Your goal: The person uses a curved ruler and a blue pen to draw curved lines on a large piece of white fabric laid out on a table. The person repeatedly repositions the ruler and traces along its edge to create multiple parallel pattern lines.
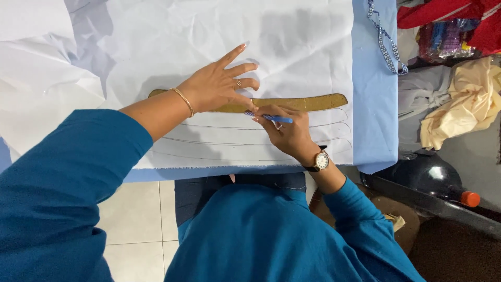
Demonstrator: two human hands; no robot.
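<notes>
2 hands at work | left hand point(216, 83) flat, pinning stiff curved ruler point(308, 102) on thin, slippery white fabric point(292, 47) | right hand point(287, 130) pinching light blue pencil point(274, 118) near its tip | blue worktop point(374, 104)

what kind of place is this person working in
Probably a sewing or tailoring workroom. The left hand presses a curved wooden ruler onto white fabric, the right hand traces with a blue pen, and cloth scraps lie nearby.

Teal long sleeves point(62, 172); thin gold bangle point(183, 101), ring point(239, 82) on left; black-strapped wristwatch point(320, 161) on right.
</notes>
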